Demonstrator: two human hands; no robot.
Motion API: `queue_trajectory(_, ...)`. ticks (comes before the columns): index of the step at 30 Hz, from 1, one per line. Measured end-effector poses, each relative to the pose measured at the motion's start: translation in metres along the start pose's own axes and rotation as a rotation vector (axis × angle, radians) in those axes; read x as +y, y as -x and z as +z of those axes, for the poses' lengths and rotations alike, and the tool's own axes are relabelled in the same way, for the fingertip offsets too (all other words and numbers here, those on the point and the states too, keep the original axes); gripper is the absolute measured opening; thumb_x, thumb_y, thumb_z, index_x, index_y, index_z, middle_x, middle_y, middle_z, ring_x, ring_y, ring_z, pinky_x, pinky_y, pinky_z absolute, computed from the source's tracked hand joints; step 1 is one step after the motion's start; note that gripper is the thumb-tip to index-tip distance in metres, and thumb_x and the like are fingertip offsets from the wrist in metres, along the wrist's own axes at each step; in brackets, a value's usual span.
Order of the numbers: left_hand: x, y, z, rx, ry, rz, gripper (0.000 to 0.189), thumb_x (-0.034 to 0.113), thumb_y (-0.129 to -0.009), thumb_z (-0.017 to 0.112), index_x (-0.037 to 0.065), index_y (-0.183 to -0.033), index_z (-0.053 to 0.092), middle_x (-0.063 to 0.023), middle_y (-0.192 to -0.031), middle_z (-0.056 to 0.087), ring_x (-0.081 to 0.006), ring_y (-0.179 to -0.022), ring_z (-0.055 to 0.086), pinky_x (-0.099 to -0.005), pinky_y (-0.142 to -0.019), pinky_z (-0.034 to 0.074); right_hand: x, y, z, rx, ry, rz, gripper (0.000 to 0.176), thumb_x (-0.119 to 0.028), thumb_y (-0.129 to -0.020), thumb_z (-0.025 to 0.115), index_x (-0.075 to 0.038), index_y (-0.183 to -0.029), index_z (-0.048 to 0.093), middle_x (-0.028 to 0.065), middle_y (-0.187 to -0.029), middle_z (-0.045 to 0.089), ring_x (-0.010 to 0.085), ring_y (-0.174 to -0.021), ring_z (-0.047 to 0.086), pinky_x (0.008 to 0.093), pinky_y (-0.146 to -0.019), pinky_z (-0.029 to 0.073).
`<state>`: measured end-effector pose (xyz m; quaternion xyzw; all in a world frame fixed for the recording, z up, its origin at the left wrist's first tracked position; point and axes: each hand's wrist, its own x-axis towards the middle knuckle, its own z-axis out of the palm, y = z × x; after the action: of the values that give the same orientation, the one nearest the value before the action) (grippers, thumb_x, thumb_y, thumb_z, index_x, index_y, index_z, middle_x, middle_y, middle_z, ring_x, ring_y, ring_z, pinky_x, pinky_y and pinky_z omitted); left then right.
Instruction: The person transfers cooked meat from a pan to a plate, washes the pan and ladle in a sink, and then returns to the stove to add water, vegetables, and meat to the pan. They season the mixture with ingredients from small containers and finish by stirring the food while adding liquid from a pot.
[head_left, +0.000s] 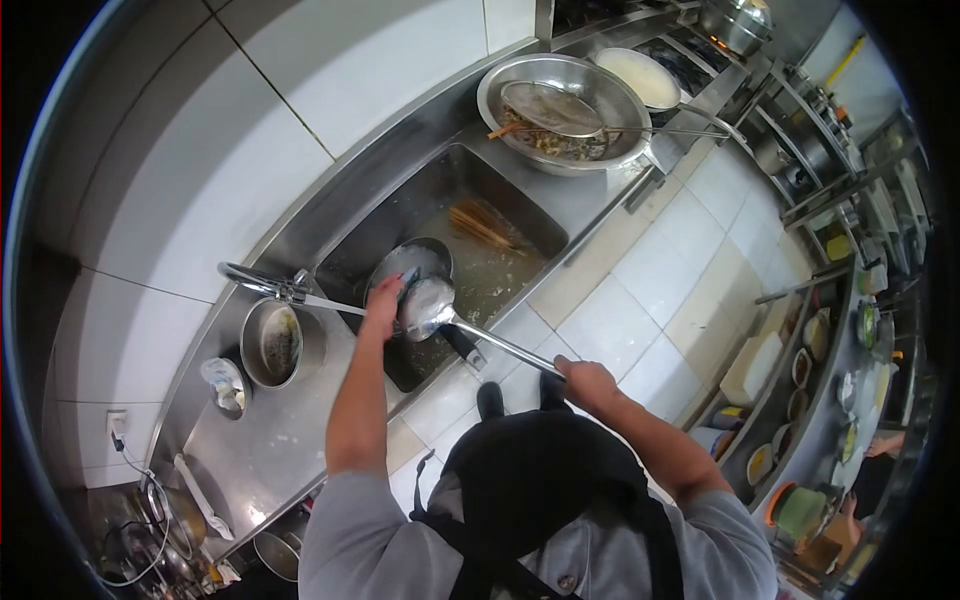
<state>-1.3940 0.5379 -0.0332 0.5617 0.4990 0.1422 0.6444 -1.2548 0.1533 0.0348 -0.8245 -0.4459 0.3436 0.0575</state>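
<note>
My right hand (588, 385) is wrapped round the end of the long handle of a large metal ladle (428, 305). The ladle's wide head is over the sink (345, 245). My left hand (382, 305) is closed at the head's edge, on a small blue-green scrubbing pad (408, 283) pressed by the ladle. Under the ladle a frying pan (432, 257) lies in the sink, its black handle (460, 345) pointing toward me. Cloudy water and a bundle of wooden chopsticks (485, 228) are in the sink.
A steel bowl (490, 100) with food scraps and a strainer (553, 107) stands beyond the sink, near a white-filled pan (640, 78). The faucet (285, 287) and a steel pot (305, 345) are left. Shelves and another person's hand (885, 445) are at right.
</note>
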Motion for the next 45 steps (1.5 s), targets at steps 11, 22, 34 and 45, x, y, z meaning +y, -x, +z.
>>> queue_trajectory(11,0.044,0.044,0.037,0.158,-0.631,0.527,0.031,0.020,-0.081,0.066,0.008,-0.109,0.066,-0.0108,-0.103,0.065,-0.0307,-0.095,0.063,-0.0365,-0.087,0.048,-0.013,-0.023,-0.034,0.064,0.204,-0.103,0.024,-0.005,-0.080,0.053,-0.008,-0.104,0.053,0.0166,-0.080,0.067,0.0357,-0.075,0.067,0.0474,-0.065,0.053)
queue_trajectory(22,0.055,0.130,-0.092,0.666,-0.374,0.741,0.022,0.010,-0.078,0.066,0.006,-0.100,0.067,-0.0129,-0.106,0.066,-0.0241,-0.099,0.062,-0.0343,-0.089,0.047,-0.026,-0.059,-0.057,0.177,0.322,-0.284,0.019,-0.005,-0.081,0.052,-0.009,-0.099,0.054,0.0160,-0.074,0.065,0.0370,-0.070,0.064,0.0485,-0.063,0.050)
queue_trajectory(34,0.073,0.124,-0.067,0.671,-0.356,0.779,0.033,0.024,-0.094,0.055,-0.001,-0.115,0.057,-0.0226,-0.111,0.063,-0.0378,-0.105,0.059,-0.0440,-0.092,0.045,-0.039,-0.084,-0.099,0.318,0.594,-0.432,0.012,-0.005,-0.083,0.053,-0.008,-0.095,0.054,0.0103,-0.072,0.066,0.0299,-0.068,0.068,0.0407,-0.058,0.054)
queue_trajectory(45,0.084,0.068,-0.062,0.332,-0.329,0.590,0.041,0.036,-0.095,0.053,0.003,-0.120,0.054,-0.0207,-0.110,0.063,-0.0369,-0.104,0.060,-0.0413,-0.088,0.047,-0.039,-0.067,-0.084,0.308,0.371,-0.219,0.025,-0.006,-0.080,0.054,-0.010,-0.105,0.057,0.0173,-0.080,0.067,0.0349,-0.077,0.067,0.0484,-0.067,0.053)
